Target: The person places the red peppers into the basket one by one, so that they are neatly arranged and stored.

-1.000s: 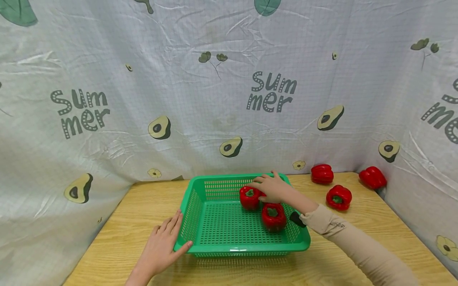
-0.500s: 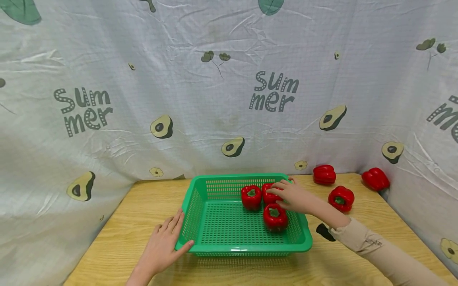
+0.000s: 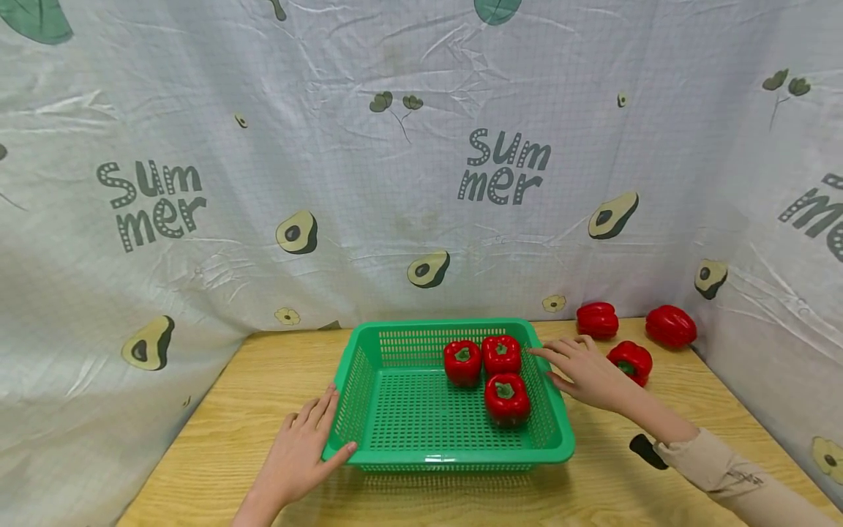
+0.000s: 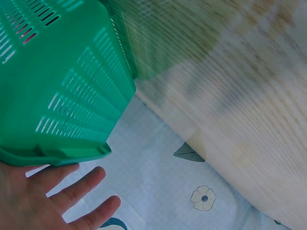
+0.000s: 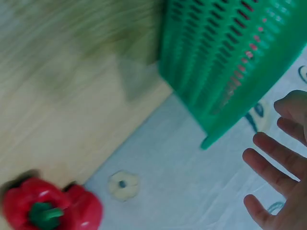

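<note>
We see a green basket (image 3: 395,417) near the middle of a wooden table (image 3: 217,432). Three red peppers stand inside it on its right side: one at the rear centre (image 3: 462,361), one just beside it to the right (image 3: 502,354), and one in front of these (image 3: 507,399). The two rear peppers touch or nearly touch; we cannot tell which.

The left hand (image 3: 299,454) rests against the basket's front left corner. Its fingers are straight and lie along the outside wall, and the thumb touches the front rim. In the left wrist view, the same hand (image 4: 43,201) shows spread fingers just below the rim of the basket (image 4: 57,96).

The right hand (image 3: 586,372) hovers just outside the basket's right rim. Its fingers are extended and slightly spread, and it holds nothing. The right wrist view confirms relaxed, empty fingers (image 5: 273,163) beside the basket wall (image 5: 225,52).

Three more peppers lie on the table to the right of the basket. One (image 3: 631,361) sits just behind the right hand. Two lie farther back by the printed cloth (image 3: 421,146): one (image 3: 597,320) nearer the basket and one (image 3: 670,326) towards the corner.
</note>
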### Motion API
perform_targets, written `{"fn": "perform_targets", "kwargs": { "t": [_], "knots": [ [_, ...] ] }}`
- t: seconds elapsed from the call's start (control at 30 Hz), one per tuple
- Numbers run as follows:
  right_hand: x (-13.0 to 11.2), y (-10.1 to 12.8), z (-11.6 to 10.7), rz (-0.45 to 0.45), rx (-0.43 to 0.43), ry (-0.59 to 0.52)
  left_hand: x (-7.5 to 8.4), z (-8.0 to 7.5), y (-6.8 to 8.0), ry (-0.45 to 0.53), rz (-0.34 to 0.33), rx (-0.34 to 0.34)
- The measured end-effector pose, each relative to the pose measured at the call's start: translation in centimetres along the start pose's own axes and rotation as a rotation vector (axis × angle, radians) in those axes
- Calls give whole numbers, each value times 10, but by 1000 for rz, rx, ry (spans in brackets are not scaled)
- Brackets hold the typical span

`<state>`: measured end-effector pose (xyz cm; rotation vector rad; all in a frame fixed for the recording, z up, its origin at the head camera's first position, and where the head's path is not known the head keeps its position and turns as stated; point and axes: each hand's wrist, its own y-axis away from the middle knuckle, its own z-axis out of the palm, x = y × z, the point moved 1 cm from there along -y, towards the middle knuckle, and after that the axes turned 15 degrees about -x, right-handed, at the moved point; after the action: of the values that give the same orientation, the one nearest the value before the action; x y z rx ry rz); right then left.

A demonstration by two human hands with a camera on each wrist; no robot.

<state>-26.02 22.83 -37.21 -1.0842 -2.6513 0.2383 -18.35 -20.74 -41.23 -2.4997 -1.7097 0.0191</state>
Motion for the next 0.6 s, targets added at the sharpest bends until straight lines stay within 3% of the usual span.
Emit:
{"fn": "perform_targets", "kwargs": {
  "t": [0.6],
  "knots": [
    [54, 71, 29, 211, 17, 75, 0, 0, 1, -3, -1, 1]
  ]
}}
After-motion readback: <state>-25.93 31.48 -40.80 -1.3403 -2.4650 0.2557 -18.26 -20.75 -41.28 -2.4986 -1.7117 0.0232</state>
